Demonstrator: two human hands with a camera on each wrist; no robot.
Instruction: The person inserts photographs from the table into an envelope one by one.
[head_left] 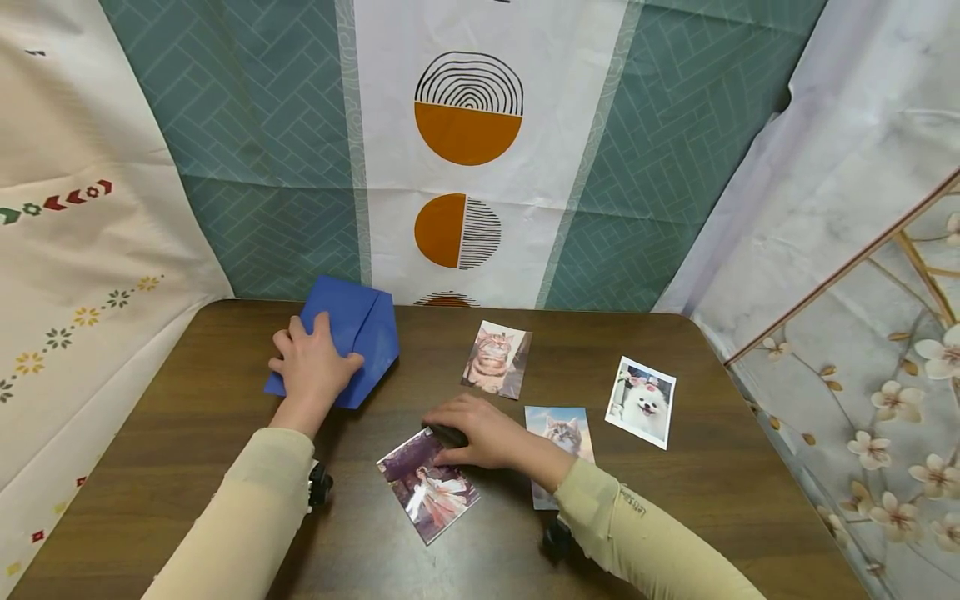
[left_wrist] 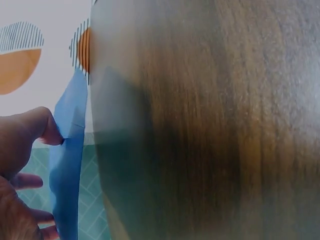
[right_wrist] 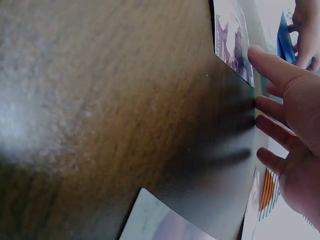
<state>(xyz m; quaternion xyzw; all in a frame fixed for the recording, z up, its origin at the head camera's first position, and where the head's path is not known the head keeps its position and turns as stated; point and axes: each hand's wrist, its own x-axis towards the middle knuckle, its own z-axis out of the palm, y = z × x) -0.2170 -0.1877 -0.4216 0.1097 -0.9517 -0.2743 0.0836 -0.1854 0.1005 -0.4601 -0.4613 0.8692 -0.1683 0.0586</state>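
My left hand (head_left: 311,367) grips a blue paper envelope (head_left: 378,337) from above at the back left of the table. In the left wrist view the envelope (left_wrist: 70,165) stands a little off the tabletop, and the left thumb (left_wrist: 47,127) bears on it. My right hand (head_left: 480,433) hovers with parted fingers over the upper right corner of a photo card (head_left: 435,500) of a figure in a flowing dress. In the right wrist view its thumb (right_wrist: 272,62) is close to that card (right_wrist: 232,37); contact cannot be told.
An orange-cat photo (head_left: 495,358) lies toward the back middle. A kitten photo (head_left: 562,433) is partly hidden under the right forearm. A white-dog photo (head_left: 641,404) lies farther right. Patterned cloth (head_left: 465,183) hangs behind the brown wooden table (head_left: 352,558).
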